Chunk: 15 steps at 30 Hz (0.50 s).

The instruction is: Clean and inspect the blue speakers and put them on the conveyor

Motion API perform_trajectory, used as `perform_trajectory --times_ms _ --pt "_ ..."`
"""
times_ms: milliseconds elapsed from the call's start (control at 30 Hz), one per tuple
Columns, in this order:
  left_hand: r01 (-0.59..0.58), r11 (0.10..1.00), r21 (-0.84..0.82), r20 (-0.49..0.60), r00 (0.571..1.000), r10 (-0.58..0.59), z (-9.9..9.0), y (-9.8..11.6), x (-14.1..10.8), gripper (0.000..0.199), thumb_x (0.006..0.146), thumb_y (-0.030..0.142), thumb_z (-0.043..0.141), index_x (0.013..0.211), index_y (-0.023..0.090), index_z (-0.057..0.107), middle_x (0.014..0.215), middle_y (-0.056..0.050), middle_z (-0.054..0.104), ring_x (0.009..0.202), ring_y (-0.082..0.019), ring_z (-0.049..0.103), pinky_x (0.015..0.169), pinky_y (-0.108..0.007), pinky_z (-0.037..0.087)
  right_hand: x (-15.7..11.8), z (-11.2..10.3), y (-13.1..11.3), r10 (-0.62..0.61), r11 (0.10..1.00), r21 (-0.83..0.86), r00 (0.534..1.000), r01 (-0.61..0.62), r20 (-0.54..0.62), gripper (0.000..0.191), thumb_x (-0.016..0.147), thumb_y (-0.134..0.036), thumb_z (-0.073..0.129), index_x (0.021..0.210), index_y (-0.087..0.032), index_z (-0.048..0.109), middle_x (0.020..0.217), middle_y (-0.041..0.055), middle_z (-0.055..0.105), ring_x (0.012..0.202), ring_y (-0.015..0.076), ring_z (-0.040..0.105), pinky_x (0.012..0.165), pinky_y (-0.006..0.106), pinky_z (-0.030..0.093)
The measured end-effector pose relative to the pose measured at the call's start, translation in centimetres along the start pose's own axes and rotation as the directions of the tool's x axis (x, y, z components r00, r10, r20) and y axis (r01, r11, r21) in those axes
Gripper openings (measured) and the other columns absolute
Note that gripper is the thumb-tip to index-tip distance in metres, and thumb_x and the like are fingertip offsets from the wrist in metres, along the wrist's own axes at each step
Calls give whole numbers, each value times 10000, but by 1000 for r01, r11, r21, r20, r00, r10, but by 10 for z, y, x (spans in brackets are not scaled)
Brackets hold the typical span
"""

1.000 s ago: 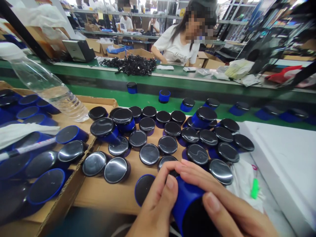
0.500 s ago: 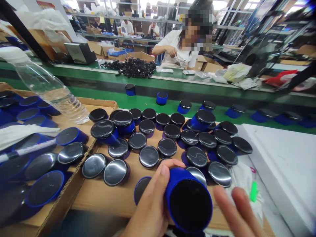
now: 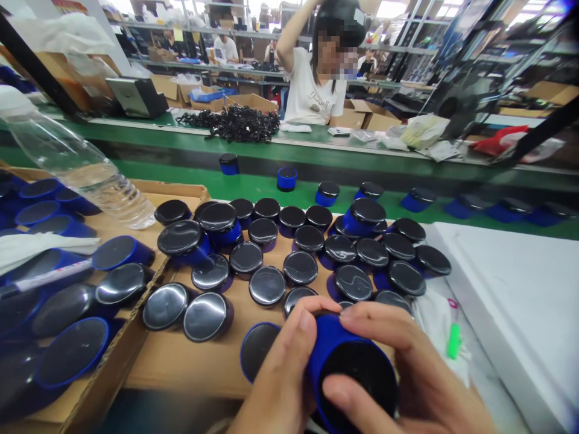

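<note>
A short blue cylinder with a black round end [image 3: 330, 337] is between my hands at the lower middle, its dark end tilted up toward me. My left hand [image 3: 284, 361] is wrapped round its left side. From the right, my right hand [image 3: 407, 355] grips it too, fingers over the top edge and thumb across the dark face. Just left of my left hand stands a similar blue-rimmed cylinder [image 3: 259, 351]. Beyond my hands, several more black-topped cylinders [image 3: 266, 286] stand on the cardboard [image 3: 190, 367].
At left, a cardboard tray [image 3: 131, 337] holds more cylinders, a marker [image 3: 49, 275] and a tilted water bottle [image 3: 90, 169]. A white foam slab [image 3: 511, 289] lies right, near a green tag [image 3: 453, 342]. Cylinders sit along the green belt [image 3: 257, 181]; a person [image 3: 312, 84] is behind it.
My right hand has come in from the right and closed on the cylinder, thumb over its dark end. My left hand keeps its hold. The person across has raised an arm.
</note>
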<state>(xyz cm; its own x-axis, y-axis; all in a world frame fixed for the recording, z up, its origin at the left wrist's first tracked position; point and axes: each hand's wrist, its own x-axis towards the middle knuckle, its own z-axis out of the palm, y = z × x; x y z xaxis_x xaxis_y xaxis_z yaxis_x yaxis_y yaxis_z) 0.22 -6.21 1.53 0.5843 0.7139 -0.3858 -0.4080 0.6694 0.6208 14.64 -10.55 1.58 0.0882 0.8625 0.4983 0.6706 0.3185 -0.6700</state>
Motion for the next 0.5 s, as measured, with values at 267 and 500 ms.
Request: perform_trajectory --times_ms 267,500 --pt "15 1000 -23 31 999 -14 -6 -6 3 445 889 644 576 1115 262 601 791 38 552 630 -46 460 601 -136 364 13 1 -4 183 979 -49 952 -200 -244 160 985 -349 583 876 -321 697 823 -85 732 724 100 691 678 164 523" --pt "38 999 9 -13 999 -38 -6 0 4 418 869 660 584 1066 296 641 720 57 553 579 -51 440 727 -181 462 4 -11 8 -10 987 -163 995 -6 -98 505 908 -727 492 970 -243 621 697 -2 662 514 157 659 399 225 477"
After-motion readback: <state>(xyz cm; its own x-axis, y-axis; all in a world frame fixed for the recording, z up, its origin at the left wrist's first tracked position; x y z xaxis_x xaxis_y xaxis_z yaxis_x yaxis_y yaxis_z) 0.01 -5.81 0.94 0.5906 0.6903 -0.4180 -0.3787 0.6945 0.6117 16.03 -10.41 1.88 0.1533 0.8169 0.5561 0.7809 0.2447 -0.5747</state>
